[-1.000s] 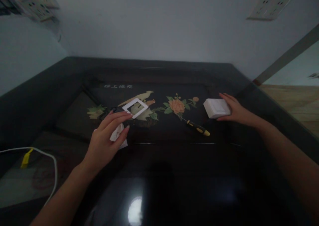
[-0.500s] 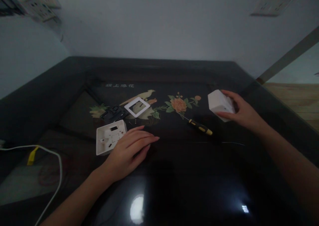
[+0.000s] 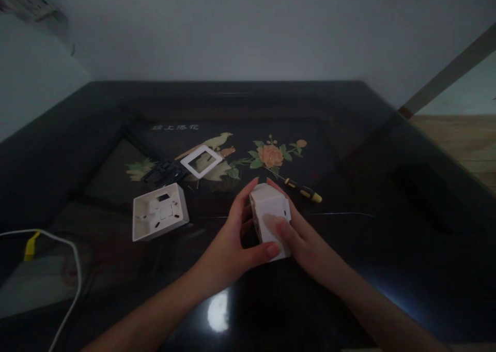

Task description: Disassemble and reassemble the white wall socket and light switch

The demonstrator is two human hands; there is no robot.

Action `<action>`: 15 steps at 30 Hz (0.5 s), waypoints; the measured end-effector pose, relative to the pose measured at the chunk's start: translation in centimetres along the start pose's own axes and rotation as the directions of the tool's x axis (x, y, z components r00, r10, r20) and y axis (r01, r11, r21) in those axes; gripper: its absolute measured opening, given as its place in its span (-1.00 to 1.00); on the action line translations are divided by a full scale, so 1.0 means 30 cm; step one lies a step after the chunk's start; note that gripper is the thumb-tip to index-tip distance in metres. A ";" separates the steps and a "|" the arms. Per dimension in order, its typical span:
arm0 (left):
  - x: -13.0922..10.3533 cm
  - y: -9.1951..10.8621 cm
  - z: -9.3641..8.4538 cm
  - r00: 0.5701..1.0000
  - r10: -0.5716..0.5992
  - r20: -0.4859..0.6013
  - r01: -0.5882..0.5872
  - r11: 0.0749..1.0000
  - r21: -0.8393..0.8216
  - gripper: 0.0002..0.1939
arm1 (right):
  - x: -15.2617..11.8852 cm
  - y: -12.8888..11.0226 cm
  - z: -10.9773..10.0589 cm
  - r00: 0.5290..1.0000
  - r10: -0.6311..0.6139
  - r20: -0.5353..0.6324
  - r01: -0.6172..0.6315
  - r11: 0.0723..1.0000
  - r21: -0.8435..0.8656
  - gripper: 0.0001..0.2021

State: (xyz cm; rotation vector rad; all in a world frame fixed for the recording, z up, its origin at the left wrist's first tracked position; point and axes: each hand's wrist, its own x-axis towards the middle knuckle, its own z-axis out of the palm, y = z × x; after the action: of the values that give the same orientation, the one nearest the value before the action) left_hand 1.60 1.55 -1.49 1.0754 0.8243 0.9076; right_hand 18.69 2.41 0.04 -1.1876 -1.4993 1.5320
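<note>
A small white box, apparently cardboard with a tab at its edge, is held between both hands above the dark table. My left hand grips its left side, the thumb lying across the near lower end. From the right, my right hand wraps round it with the thumb on the face turned to me. Left of the hands lies an open white wall-socket back box. Behind that are a white square frame and a black plastic frame part. Beyond the box lies a screwdriver with a black and yellow handle.
Small screws lie near the white frame. A white cable with a yellow tag runs along the left. The glossy table with a bird-and-flower picture meets the wall at the back.
My right hand has brought the white box from the far right to the middle. My left hand has left the back box's side and closed on the white box. The view has shifted slightly.
</note>
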 end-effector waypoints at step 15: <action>-0.034 0.013 -0.013 0.991 -0.119 -0.060 0.112 0.987 -0.116 -0.08 | -0.040 0.030 0.018 0.986 0.090 0.143 -0.123 0.963 0.239 -0.15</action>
State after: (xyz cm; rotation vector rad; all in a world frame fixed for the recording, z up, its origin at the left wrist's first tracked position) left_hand 0.76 0.84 -1.11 0.8946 0.8716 0.8851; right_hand 18.74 1.01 -0.71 -1.0530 -1.2958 1.8415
